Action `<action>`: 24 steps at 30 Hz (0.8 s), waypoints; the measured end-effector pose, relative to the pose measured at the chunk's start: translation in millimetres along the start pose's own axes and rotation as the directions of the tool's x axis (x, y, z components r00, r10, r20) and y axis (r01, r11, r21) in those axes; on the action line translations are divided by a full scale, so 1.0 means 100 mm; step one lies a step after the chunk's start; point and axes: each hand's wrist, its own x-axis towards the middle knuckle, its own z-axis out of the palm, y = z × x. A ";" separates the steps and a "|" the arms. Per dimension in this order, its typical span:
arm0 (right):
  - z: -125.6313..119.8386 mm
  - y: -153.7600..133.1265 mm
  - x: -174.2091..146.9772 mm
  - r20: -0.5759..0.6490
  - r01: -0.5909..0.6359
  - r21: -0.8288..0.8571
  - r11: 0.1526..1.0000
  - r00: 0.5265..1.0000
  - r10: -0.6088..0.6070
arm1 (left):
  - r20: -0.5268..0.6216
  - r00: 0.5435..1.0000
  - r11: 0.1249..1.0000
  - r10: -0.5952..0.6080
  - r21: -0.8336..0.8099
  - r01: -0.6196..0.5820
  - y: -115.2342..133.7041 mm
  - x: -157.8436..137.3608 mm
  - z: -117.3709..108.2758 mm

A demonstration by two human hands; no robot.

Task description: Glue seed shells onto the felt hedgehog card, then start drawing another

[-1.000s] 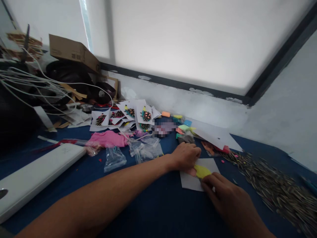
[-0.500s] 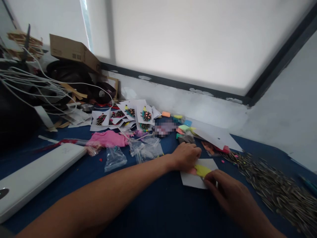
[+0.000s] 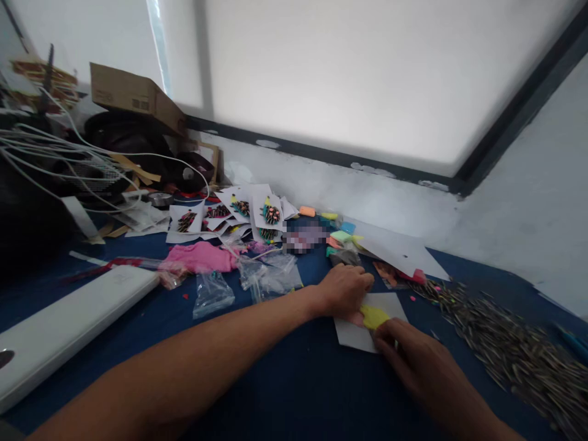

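Observation:
A sheet of white paper [image 3: 356,339] lies on the blue tabletop between my hands. On it is a flattened yellow piece of modelling clay [image 3: 374,317], with a pinkish-orange piece [image 3: 356,318] joining its left side. My left hand [image 3: 346,290] rests at the paper's upper left, its fingers curled down; whatever they grip is hidden. From the lower right, my right hand [image 3: 411,349] pinches the right edge of the yellow clay between thumb and fingers.
Sunflower seeds [image 3: 514,343] lie heaped on the right. Behind are coloured clay blocks [image 3: 340,236] and white cards [image 3: 271,214] bearing seed-covered figures. Plastic bags [image 3: 212,295], pink clay [image 3: 199,257] and a long white device [image 3: 78,324] occupy the left, with cables beyond.
My right hand has shifted slightly left along the yellow clay's edge, still pinching. My left hand stays in place.

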 end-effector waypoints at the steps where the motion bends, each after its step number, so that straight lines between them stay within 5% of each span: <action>1: 0.00 -0.01 0.00 0.013 -0.011 0.007 1.000 1.000 0.011 | 0.002 1.000 1.000 -0.003 0.001 0.003 0.00 0.00 0.00; 12: -0.12 -0.03 0.01 -0.025 -0.171 0.115 0.979 0.984 0.175 | 0.012 1.000 1.000 0.005 0.027 -0.005 -0.01 0.00 0.01; 24: -0.18 -0.04 0.01 -0.177 -0.155 0.168 0.973 0.967 0.185 | -0.005 1.000 0.999 0.019 -0.029 -0.019 0.00 -0.01 -0.06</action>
